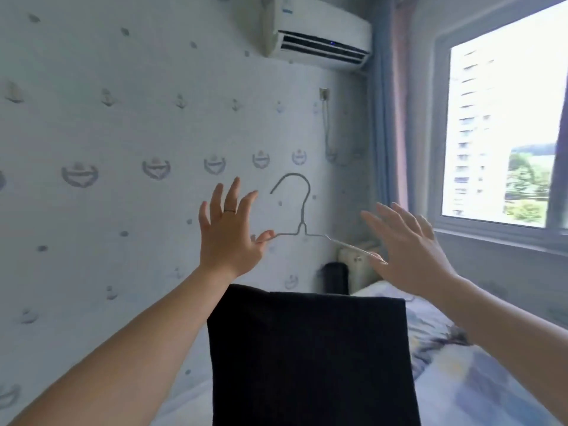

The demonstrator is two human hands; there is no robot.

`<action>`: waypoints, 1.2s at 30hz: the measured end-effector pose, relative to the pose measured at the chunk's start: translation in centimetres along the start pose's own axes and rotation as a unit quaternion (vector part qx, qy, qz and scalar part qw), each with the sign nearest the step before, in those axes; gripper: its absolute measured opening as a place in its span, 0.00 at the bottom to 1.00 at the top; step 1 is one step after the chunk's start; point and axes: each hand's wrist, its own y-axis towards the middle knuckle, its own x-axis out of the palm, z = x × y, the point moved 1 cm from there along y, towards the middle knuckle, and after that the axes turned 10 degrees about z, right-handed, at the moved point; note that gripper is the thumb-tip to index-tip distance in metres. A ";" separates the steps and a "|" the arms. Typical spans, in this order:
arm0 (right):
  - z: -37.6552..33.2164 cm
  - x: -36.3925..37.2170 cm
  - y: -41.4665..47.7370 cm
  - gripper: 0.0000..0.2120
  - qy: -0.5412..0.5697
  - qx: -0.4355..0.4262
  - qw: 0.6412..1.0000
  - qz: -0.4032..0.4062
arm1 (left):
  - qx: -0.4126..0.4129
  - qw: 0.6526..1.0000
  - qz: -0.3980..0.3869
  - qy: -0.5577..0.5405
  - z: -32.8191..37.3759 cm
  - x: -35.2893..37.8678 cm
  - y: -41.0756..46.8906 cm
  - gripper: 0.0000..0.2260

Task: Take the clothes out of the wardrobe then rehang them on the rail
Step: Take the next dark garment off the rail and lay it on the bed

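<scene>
A thin grey wire hanger (302,215) is held up in front of the wall, hook upward. A black folded garment (310,358) hangs below it; the bar it hangs from is hidden. My left hand (227,238) has its fingers spread wide, and its thumb touches the hanger's left shoulder. My right hand (412,250) is also spread with straight fingers, and the hanger's right end meets it near the thumb. No wardrobe or rail is in view.
A wallpapered wall (123,133) is close ahead, with an air conditioner (319,32) high up. At the right are a window (504,118) and a curtain (387,118). A bed with patterned bedding (461,379) lies below right, and a dark object (336,276) stands by the wall.
</scene>
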 end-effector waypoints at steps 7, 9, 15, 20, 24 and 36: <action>10.6 -1.6 -7.8 0.41 -0.142 0.167 0.971 -0.091 | 0.064 0.985 -0.044 -0.154 11.8 13.0 -1.2 0.40; 12.7 -2.7 -10.2 0.42 -0.184 0.213 0.953 -0.109 | 0.089 0.974 -0.064 -0.197 15.4 16.2 -2.1 0.41; 15.8 -7.0 -17.7 0.44 -0.309 0.307 0.888 -0.145 | 0.166 0.925 -0.119 -0.321 25.5 22.1 -6.9 0.40; 15.2 -10.9 -24.8 0.42 -0.368 0.378 0.833 -0.167 | 0.228 0.870 -0.167 -0.405 32.7 23.8 -12.3 0.38; 14.4 -13.8 -29.5 0.41 -0.393 0.442 0.785 -0.181 | 0.269 0.829 -0.203 -0.447 37.7 23.7 -15.9 0.38; 16.1 -18.2 -40.6 0.41 -0.422 0.553 0.690 -0.202 | 0.333 0.738 -0.277 -0.518 49.4 22.8 -23.5 0.32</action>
